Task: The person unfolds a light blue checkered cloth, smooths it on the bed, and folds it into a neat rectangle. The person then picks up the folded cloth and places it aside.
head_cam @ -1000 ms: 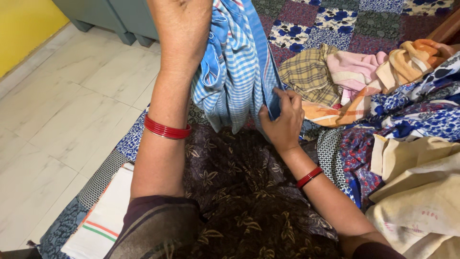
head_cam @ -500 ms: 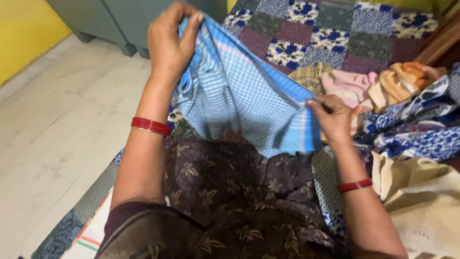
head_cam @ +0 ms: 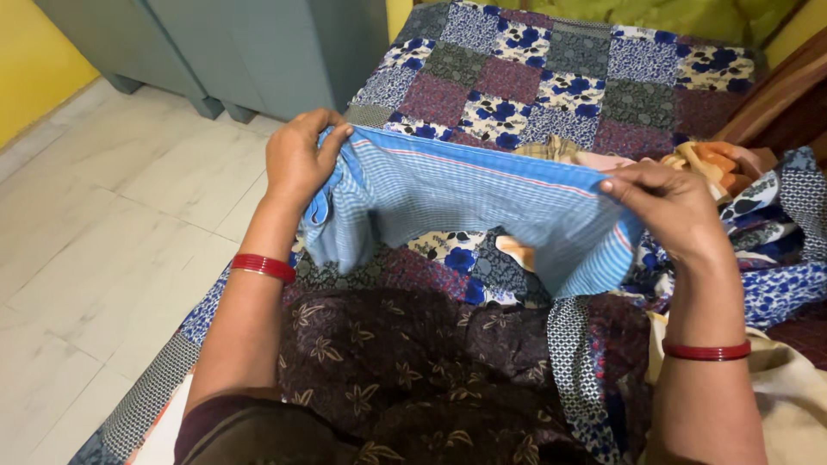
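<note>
A blue checked cloth [head_cam: 469, 207] is stretched flat between my two hands, above a bed with a patchwork quilt [head_cam: 551, 82]. My left hand [head_cam: 297, 159] pinches its left corner, where the fabric bunches and hangs down. My right hand [head_cam: 672, 207] grips the right corner with its thin pink stripe. Red bangles sit on both wrists. A dark brown flowered cloth [head_cam: 405, 362] lies under my arms, close to my body.
A heap of mixed clothes [head_cam: 767, 198], in orange, pink and blue floral prints, lies at the right. A cream cloth [head_cam: 797, 387] sits at the lower right. A grey-green cabinet [head_cam: 250, 52] stands on the pale tiled floor [head_cam: 95, 232] at the left.
My left hand has come down from high up and my right hand has moved right, pulling the hanging cloth out into a level, spread strip.
</note>
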